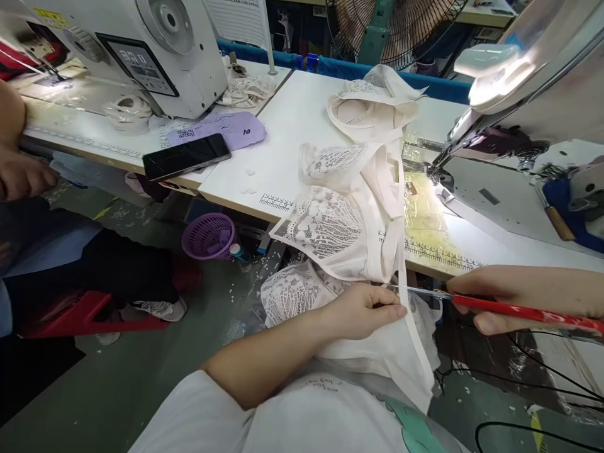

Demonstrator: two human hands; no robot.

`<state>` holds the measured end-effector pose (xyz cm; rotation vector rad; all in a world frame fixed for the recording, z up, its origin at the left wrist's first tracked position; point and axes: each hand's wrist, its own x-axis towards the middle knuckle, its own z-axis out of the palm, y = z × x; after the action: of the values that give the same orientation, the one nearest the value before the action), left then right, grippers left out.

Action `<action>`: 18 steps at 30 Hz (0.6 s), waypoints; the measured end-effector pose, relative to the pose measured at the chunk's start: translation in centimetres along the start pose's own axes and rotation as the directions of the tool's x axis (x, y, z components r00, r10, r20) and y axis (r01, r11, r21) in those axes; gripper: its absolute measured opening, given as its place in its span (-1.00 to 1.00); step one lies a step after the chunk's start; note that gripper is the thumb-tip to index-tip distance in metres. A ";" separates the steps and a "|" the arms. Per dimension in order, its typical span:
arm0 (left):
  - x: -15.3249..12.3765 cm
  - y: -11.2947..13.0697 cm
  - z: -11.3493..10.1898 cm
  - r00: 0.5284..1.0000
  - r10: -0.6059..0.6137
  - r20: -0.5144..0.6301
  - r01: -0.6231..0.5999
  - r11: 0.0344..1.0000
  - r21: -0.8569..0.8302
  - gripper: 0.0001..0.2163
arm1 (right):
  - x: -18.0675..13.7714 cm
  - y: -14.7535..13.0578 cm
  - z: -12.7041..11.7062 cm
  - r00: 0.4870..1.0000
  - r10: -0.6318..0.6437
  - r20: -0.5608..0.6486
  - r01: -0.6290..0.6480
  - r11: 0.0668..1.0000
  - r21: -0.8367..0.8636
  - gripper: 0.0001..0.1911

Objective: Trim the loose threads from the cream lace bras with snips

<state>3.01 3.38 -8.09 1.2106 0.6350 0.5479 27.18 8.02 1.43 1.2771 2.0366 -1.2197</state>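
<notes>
1. Your left hand [365, 309] is pinched on the cream strap [409, 314] just below the table [292, 119] edge; keep it taut.
2. Right hand [519, 296] is closed round the red-handled scissors [495, 307], tips at the strap beside your L fingers. Mind those fingers.
3. Cut close to the seam, w/o nicking the lace garment [340, 214] hanging off the edge.

The right hand [519, 299] runs off the picture's edge at three o'clock, and so do the red handles of the scissors [509, 308] it grips. The blade tips vanish behind the cream strap [402, 251] pinched by the left hand [365, 309]. At nine o'clock a co-worker's hand [23, 176] is cut off. The ruler markings [276, 201] on the table [292, 126] are too small to read.
</notes>
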 end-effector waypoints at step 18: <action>0.6 0.2 -0.1 0.997 0.070 -0.037 -0.068 0.996 0.050 -0.59 | 0.4 1.8 0.8 0.998 -0.048 0.042 0.037 0.974 0.222 -0.36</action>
<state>3.33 3.94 -8.04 1.2741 0.6447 0.6177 28.49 7.90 -0.09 1.2952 1.9465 -1.5180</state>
